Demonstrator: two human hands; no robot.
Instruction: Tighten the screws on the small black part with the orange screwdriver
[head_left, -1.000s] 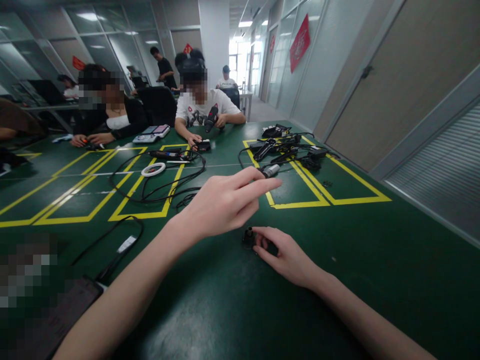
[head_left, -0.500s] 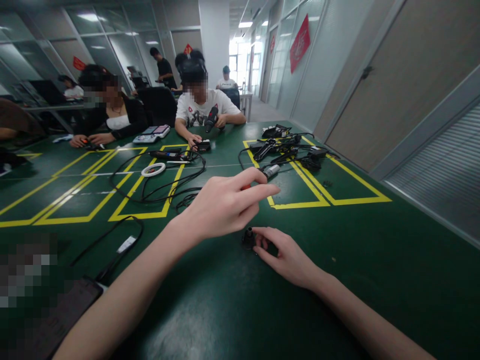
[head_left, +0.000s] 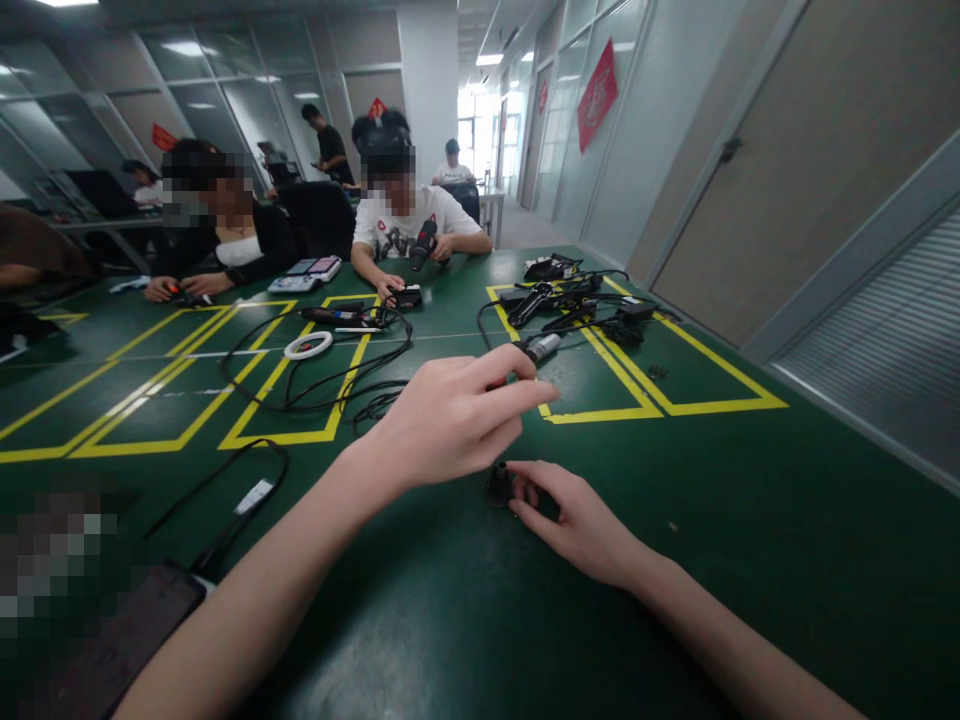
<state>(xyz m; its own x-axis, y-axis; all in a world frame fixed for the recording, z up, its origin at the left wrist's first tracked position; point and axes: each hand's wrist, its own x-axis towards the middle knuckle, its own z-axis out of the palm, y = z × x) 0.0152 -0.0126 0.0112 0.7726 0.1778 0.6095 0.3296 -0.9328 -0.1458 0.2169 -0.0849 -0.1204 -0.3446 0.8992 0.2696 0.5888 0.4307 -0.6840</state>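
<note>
My left hand [head_left: 454, 420] is raised over the middle of the table, back of the hand up, its fingers curled. What they hold, if anything, is mostly hidden. A silver-ended black piece [head_left: 544, 347] shows just beyond the index finger; I cannot tell whether it is in the hand or on the table behind. My right hand [head_left: 574, 515] rests lower and to the right, thumb and fingertips pinching the side of a small black part [head_left: 498, 485]. That part stands upright on the table, with a wide base and a narrow hollow top, just below my left hand.
Black cables and tools [head_left: 559, 300] lie at the back right. A corded black tool [head_left: 341, 317] and a white ring [head_left: 308, 346] are left of centre. A dark box-like device [head_left: 142, 620] sits front left. Across the table, a person [head_left: 412, 215] holds a power tool [head_left: 424, 243].
The whole view shifts slightly. My left hand sits a touch lower, fingers still curled; my right hand keeps its hold on the black part.
</note>
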